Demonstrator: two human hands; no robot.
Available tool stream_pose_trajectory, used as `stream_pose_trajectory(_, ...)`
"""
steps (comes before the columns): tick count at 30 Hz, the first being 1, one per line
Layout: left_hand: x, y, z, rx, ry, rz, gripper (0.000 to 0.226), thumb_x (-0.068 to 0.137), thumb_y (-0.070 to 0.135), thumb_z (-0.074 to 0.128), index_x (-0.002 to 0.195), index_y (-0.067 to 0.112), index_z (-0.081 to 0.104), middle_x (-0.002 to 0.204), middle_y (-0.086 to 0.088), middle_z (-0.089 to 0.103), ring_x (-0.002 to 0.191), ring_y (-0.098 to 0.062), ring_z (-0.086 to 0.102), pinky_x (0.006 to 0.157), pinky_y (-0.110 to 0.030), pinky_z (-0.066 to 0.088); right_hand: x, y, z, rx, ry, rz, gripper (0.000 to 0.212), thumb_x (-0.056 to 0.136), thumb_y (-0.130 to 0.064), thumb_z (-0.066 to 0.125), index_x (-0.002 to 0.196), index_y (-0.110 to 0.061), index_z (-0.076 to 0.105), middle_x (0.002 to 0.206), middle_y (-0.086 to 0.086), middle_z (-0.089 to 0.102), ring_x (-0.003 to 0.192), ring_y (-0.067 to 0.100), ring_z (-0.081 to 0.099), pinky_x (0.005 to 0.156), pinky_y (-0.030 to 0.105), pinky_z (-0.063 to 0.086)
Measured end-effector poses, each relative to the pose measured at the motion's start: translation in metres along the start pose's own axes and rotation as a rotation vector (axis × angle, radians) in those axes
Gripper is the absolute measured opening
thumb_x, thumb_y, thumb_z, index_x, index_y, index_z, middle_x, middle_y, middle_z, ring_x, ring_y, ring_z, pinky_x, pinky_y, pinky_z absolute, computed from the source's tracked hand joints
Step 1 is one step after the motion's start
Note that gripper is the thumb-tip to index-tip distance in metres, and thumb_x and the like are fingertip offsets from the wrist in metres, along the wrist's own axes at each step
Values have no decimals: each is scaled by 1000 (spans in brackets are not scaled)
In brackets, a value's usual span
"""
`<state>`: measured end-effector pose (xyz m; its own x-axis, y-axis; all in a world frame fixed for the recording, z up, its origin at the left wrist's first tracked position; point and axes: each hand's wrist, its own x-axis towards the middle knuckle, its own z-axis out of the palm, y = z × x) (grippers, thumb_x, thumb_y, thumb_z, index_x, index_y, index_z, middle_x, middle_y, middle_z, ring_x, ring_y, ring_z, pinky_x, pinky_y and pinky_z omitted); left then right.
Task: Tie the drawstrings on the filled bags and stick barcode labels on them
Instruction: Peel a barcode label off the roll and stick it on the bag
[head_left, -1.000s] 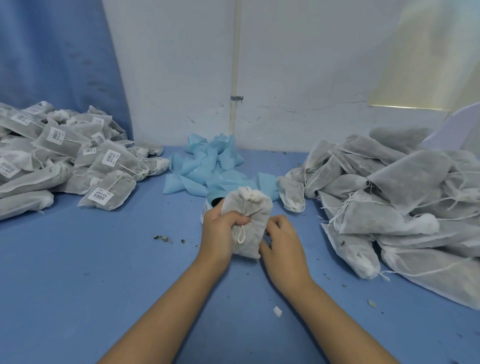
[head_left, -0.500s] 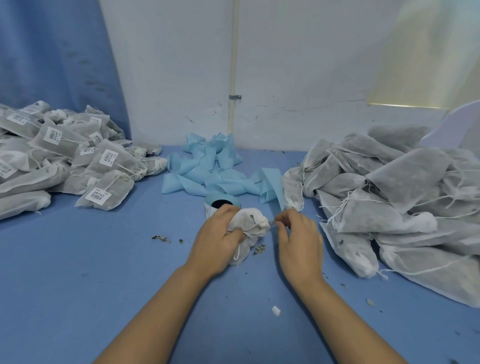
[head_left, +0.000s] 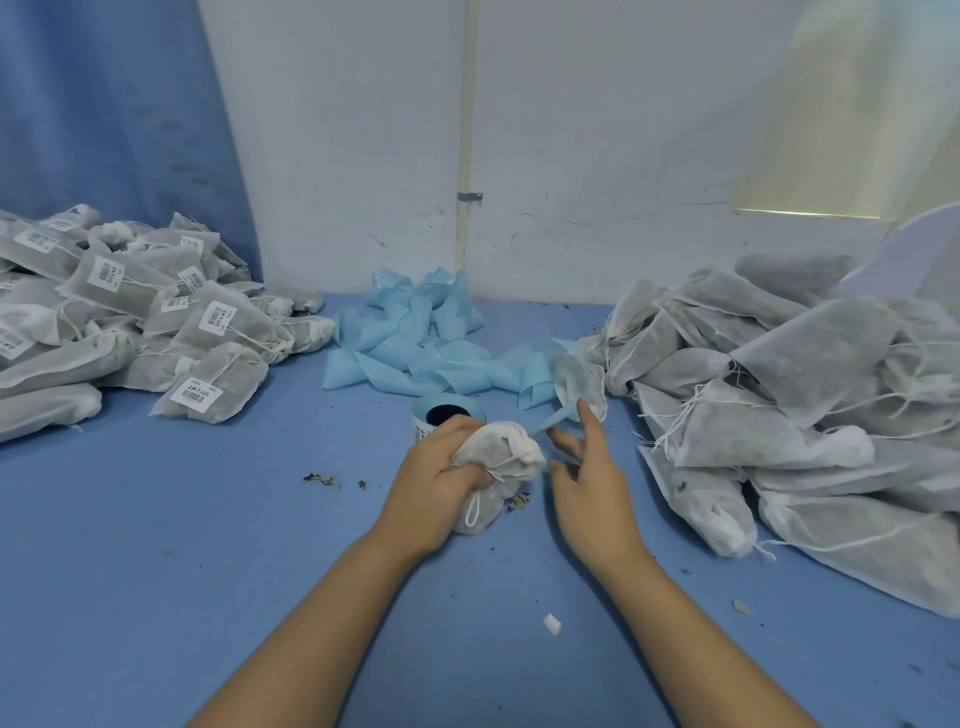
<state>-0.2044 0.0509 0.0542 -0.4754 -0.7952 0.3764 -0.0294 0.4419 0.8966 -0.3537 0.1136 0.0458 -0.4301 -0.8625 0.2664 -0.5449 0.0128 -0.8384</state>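
Packer: Half a second back the right hand (head_left: 592, 470) was pinching at the bag's neck; now it has opened, fingers spread and relaxed, and the blue strip that stood upright has swung down.

Checker: Start big, then. What lies around?

Packer: Blue table (head_left: 156, 571). On its right side, a heap of plain bags (head_left: 779, 415) with loose strings. On its left, a heap of labelled bags (head_left: 130, 332), each with a white barcode label (head_left: 197, 391). Bars and a line of characters show, too small to read. Between the heaps, at the back, lie curled light-blue liner pieces (head_left: 410, 338).

Checker: And the bag in work?

Packer: That bag (head_left: 498, 462) is at the table's middle, just in front of the label roll (head_left: 449, 413). The left hand (head_left: 436, 478) grips it, fingers curled round its middle. Its long axis runs from the bottom, nearest the person, up and away to the right, so the gathered neck points toward the right hand. A drawstring loop (head_left: 474, 512) hangs on its near side.

Checker: Any writing on the roll?

Packer: Some print on its white side, unreadable. The blurred blue strip (head_left: 550, 421) reaches from beside the roll toward the right hand's fingertips — touching or not, I cannot tell. Smallest: leaf crumbs (head_left: 322, 479) and a white scrap (head_left: 552, 623).
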Motion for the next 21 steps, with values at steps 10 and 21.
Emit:
stream_pose_trajectory(10,1,1,1,-129,-9,-18,29,61,6,54,86,10,67,86,3,61,80,-7,58,73,-16,43,2,1,1,214,-39,-3,36,92,-7,57,120,-30,50,106,-10,66,93,-8,60,76,6,41)
stream_pose_trajectory(21,1,0,2,-92,29,-42,24,61,12,54,81,19,66,85,1,60,77,-6,57,71,-16,43,5,2,0,338,52,-20,17,93,-11,59,86,-25,67,87,-12,73,81,-3,66,70,7,45)
